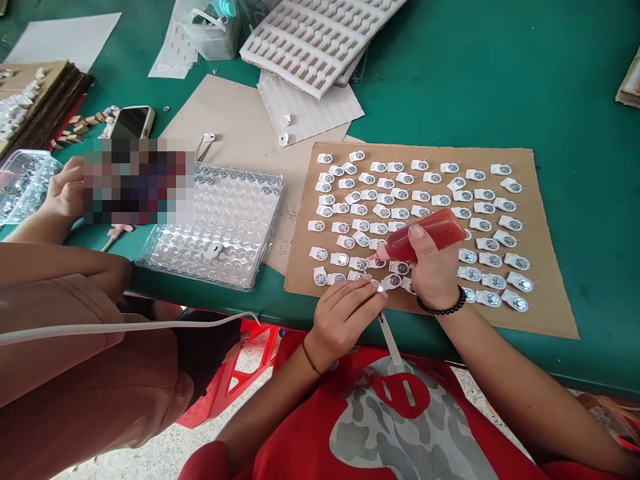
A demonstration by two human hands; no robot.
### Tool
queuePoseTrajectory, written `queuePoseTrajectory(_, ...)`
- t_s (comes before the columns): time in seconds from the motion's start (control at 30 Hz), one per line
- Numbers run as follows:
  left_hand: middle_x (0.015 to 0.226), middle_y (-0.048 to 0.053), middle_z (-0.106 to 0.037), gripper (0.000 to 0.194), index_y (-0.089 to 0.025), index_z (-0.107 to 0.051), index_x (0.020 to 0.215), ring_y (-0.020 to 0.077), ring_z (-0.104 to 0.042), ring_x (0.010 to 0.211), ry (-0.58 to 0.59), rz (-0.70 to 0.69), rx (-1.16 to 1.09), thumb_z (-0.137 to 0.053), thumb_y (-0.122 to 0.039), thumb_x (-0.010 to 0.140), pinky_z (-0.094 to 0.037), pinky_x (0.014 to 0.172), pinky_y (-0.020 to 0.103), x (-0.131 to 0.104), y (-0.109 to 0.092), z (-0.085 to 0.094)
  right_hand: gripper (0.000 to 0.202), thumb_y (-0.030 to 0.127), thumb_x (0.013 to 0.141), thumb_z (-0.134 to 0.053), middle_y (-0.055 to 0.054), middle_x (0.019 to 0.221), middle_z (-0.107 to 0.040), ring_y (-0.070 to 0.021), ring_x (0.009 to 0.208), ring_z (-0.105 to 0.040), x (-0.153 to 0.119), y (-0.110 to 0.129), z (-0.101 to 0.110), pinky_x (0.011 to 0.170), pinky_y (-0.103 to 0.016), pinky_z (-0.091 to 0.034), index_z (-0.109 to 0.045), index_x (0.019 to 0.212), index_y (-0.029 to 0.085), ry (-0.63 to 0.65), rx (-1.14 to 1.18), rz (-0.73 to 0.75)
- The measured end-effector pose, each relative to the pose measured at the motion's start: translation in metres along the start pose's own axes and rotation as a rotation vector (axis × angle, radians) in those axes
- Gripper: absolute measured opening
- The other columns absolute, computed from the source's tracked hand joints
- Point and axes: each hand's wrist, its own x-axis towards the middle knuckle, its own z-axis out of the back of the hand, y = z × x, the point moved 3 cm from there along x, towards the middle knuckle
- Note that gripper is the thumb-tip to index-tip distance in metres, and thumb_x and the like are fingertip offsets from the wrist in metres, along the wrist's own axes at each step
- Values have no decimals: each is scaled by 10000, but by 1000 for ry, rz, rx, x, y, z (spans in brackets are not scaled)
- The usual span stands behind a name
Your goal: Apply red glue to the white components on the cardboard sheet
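Observation:
My right hand [434, 273] is wrapped round a squeeze bottle [430, 233] of red liquid, tilted with its narrow nozzle down to the left. The nozzle tip is over the small white tagged pieces with silver round centres [358, 264] near the front of a cardboard sheet [550, 293]. My left hand [345, 317] is closed just below the nozzle, its fingers pinched round a slim white stick-like tool [390, 339] whose tail points toward my shirt. What its tip touches is too small to make out. Rows of the same pieces cover the cardboard.
Left of the cardboard lies a clear bubbled plastic tray [225, 227] with a loose white piece on it. Behind are a white slotted foam tray [320, 47], a plastic tub [213, 33] and tweezers [203, 145]. Another person's hand [67, 190] is at the left, near a phone [133, 123].

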Motion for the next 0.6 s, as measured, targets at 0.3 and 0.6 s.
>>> queuePoseTrajectory(0.3,948,56,-683,167,-145,-618,967,161,-601,1014,-6,26,-1,-551,-85,827,-496,863,292,1,0,-1,230,423,753,-654,-8,572,-642,-186,541,-630,-4,14,-7,515,-317,-537,-598,686,211,65,-169,76)
queuePoseTrajectory(0.6,951,55,-685,170,-157,-615,967,157,-608,998,-3,27,-5,-531,-86,838,-499,854,295,3,0,-1,248,435,710,-673,-13,610,-619,-182,579,-604,-9,23,-7,554,-329,-509,-576,640,217,27,-432,261)
